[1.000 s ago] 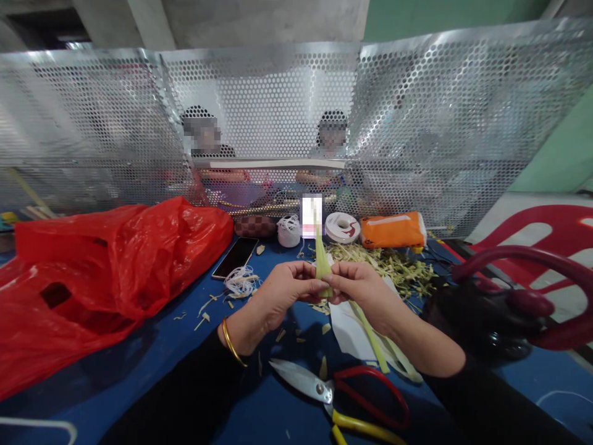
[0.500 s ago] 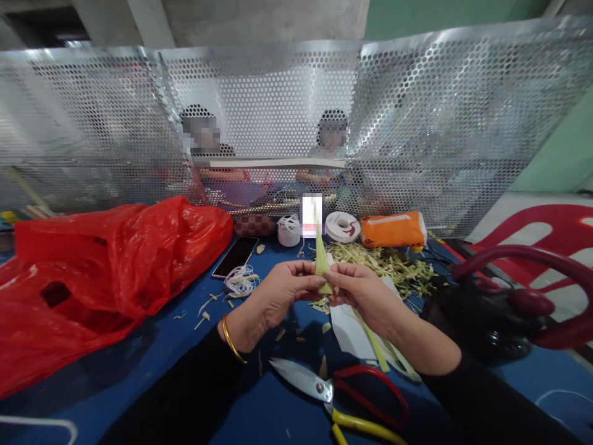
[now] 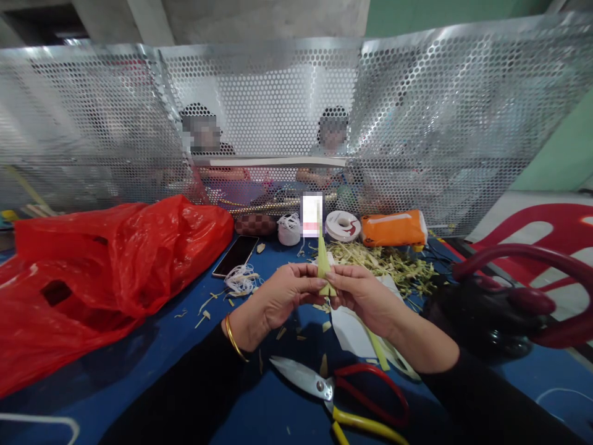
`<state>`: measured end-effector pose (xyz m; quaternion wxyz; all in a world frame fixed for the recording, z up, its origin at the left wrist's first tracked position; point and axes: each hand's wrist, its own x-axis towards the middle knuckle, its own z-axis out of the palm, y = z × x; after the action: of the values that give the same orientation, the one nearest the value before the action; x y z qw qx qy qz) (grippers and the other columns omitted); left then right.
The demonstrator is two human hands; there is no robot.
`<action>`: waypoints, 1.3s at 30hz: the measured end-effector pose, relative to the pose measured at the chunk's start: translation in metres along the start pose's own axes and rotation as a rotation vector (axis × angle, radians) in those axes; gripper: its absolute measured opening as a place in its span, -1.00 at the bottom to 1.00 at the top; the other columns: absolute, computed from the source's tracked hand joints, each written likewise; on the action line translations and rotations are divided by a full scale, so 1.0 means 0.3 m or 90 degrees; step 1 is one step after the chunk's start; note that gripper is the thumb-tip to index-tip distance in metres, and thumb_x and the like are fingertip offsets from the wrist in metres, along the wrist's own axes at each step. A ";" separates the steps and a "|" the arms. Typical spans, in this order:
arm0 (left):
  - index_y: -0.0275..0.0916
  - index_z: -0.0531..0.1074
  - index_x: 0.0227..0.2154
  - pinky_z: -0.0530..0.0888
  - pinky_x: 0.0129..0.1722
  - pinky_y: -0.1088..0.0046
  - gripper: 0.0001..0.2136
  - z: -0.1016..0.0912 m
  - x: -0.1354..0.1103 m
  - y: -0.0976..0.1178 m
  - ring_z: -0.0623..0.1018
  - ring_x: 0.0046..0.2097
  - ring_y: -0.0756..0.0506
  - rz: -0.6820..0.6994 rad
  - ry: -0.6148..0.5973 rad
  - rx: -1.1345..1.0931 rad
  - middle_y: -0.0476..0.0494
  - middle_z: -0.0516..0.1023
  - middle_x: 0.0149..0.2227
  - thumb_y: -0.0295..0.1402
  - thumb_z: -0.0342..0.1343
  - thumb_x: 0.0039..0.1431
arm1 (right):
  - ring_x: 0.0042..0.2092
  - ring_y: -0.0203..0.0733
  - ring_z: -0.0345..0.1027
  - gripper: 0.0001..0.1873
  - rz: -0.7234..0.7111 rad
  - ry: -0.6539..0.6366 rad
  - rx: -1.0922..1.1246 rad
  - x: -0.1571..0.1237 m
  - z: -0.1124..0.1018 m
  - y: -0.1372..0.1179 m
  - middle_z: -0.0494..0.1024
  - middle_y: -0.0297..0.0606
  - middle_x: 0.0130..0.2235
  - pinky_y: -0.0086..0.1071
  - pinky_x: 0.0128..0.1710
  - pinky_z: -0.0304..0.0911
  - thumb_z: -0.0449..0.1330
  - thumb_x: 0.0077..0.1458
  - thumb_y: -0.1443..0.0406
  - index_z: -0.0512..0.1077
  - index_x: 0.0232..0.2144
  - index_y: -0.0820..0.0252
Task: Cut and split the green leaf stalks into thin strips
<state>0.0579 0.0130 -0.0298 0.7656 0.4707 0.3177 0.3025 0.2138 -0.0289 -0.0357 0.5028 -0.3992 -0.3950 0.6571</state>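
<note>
Leaf strip (image 3: 323,262), pinched by both hands (image 3: 285,290), now flares wider below.

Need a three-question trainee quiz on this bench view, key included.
1. What do the left hand and right hand pinch together?
2. True or false: the steel scissors with red and yellow handles lie on the blue table, held by neither hand.
3. Just right of the flat round white spool is: (a) orange soft pack; (b) brown checked pouch; (c) red plastic bag.

Key: 1. A pale yellow-green leaf-like strip; 2. True; 3. a
</note>
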 end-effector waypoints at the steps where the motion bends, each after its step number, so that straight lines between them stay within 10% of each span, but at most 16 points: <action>1: -0.37 0.49 -0.45 0.47 -0.35 0.48 -0.77 -0.001 0.000 -0.001 0.54 -0.45 0.01 -0.003 -0.002 -0.004 -0.04 0.50 -0.46 -0.43 0.37 -0.22 | -0.57 -0.44 0.12 -0.71 0.006 0.004 0.003 0.000 -0.001 -0.001 0.38 -0.37 -0.56 -0.53 -0.57 0.16 0.42 -0.23 0.17 0.49 -0.54 0.28; 32: -0.34 0.50 -0.42 0.48 -0.31 0.50 -0.83 -0.026 0.002 0.012 0.55 -0.44 0.02 -0.074 -0.077 -0.058 -0.08 0.54 -0.45 -0.46 0.32 -0.14 | -0.60 -0.43 0.23 -0.75 0.073 -0.052 0.064 0.006 -0.020 -0.024 0.44 -0.35 -0.58 -0.51 -0.57 0.17 0.40 -0.25 0.24 0.47 -0.54 0.30; 39: -0.37 0.48 -0.42 0.50 -0.32 0.43 -0.82 -0.015 0.006 0.008 0.55 -0.40 -0.03 -0.004 -0.032 0.003 -0.10 0.53 -0.43 -0.47 0.30 -0.16 | -0.55 -0.39 0.18 -0.73 -0.025 0.014 -0.028 0.010 -0.004 -0.009 0.39 -0.39 -0.57 -0.48 -0.51 0.16 0.35 -0.14 0.14 0.46 -0.53 0.24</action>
<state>0.0551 0.0174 -0.0295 0.7733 0.4790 0.3001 0.2874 0.2152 -0.0254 -0.0341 0.5112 -0.4095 -0.4118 0.6335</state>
